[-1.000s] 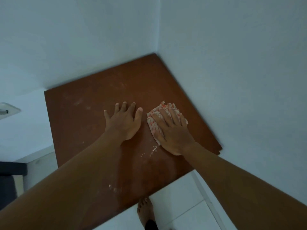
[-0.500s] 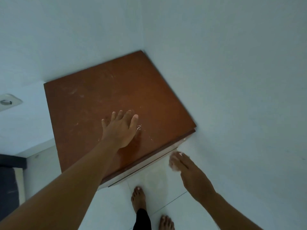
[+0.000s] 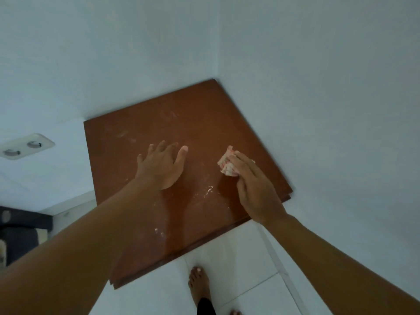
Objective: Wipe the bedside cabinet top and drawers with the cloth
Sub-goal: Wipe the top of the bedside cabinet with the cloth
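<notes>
The bedside cabinet's brown wooden top [image 3: 200, 119] sits in a corner between two white walls, seen from above. White dust specks and smears lie on it, mostly near its front half. My left hand [image 3: 161, 165] rests flat on the top, fingers spread, holding nothing. My right hand [image 3: 252, 185] is on the right part of the top, gripping a bunched white cloth with red stripes [image 3: 226, 165] that pokes out past the fingertips. The drawers are hidden below the top.
White walls close in behind and to the right of the cabinet. A double wall socket [image 3: 25, 146] is on the left wall. White floor tiles [image 3: 238, 269] and my bare foot [image 3: 200, 285] lie below the front edge. A dark object [image 3: 20, 230] sits at far left.
My right hand with the cloth dropped off the top's right front edge half a second ago and is now back on the top, cloth bunched. The left hand stayed flat on the top.
</notes>
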### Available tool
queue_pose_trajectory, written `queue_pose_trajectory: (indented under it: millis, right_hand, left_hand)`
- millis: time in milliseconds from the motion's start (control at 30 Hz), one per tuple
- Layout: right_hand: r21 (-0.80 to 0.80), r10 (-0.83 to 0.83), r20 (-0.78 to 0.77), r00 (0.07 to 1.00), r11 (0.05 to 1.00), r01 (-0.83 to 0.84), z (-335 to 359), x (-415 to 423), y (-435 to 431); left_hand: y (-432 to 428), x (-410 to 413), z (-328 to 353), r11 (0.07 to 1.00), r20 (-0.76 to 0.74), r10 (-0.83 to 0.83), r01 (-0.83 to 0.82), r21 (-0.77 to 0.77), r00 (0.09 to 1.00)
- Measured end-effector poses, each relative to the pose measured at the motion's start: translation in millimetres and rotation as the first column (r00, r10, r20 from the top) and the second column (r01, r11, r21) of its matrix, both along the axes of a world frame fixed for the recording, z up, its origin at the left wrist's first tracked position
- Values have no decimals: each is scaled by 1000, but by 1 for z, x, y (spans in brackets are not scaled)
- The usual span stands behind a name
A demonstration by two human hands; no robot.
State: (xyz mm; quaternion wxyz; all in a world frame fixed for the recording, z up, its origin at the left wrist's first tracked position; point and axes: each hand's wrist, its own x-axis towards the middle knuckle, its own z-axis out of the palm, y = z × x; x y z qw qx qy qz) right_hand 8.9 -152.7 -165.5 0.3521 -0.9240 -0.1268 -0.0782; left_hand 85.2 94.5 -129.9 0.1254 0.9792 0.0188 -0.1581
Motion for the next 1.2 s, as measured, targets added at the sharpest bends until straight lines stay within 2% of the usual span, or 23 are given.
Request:
queue_pose_trajectory:
  millis: [133,367,500,567,733,967,1200]
  right_hand:
    - [-28,39,-55,998,999,-40,15,102,58]
    - [-70,96,-66,993,992,-100,9,252,145]
    - [-244,107,-93,990,962,-127,-6,305,172]
    - [-290,124,-152,981,943,-164,-16,322,179]
    - [-378,222,-151,963,888,-263,-44,337,185]
    - [-386,144,-249,958,892,-234,-67,334,201]
    - [-477,170,-310,935,823,-308,-63,323,189]
  left_hand:
    - [30,49,7,1000,25,29,-29,7,999]
    - [76,132,-13,999,30,43,-43,-13,999]
    - [97,168,-32,999,30,44,-44,-19,999]
    - [104,182,-39,999,31,35,-34,-26,999]
    - [110,191,-58,1000,18,8,-8,0,1000]
    - [109,185,-70,999,17,1,-1,40,1000]
    - [106,191,-62,997,-61,-1,6,77,998]
